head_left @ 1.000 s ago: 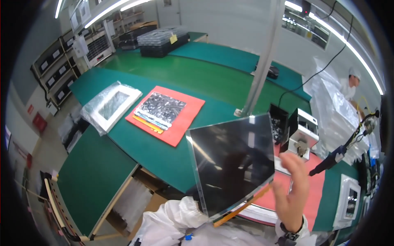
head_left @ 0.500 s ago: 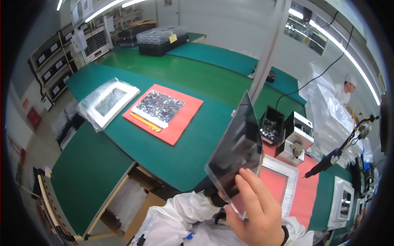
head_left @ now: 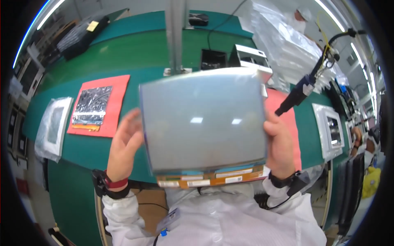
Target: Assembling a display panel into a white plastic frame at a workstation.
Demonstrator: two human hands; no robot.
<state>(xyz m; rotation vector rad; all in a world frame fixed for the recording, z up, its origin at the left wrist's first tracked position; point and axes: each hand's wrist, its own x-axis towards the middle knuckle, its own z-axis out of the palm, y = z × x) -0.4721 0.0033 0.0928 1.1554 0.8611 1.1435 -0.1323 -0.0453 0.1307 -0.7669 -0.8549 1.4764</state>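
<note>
- A green-topped workbench [head_left: 123, 49] is running through a bright factory room, with a metal post [head_left: 176, 37] rising from its far side.
- The person is holding a flat rectangular grey display panel [head_left: 203, 123] upright above the bench's near edge, its glossy face turned toward the camera.
- The left hand [head_left: 125, 149] is sitting at the panel's left edge, fingers spread loosely; whether it is actually gripping cannot be told.
- The right hand [head_left: 281, 143] is clasping the panel's right edge, thumb on the front.
- A red mat [head_left: 117, 94] with a crinkled silver foil sheet [head_left: 92, 104] is lying toward the bench's left end, beside a clear-bagged white frame [head_left: 53, 125].
- A black hanging screwdriver [head_left: 297, 94] is dangling near the right edge.
- Judging by this, holding by the edges only, keeping fingers off the glossy face and supporting the bottom strip, looks wise.
</note>
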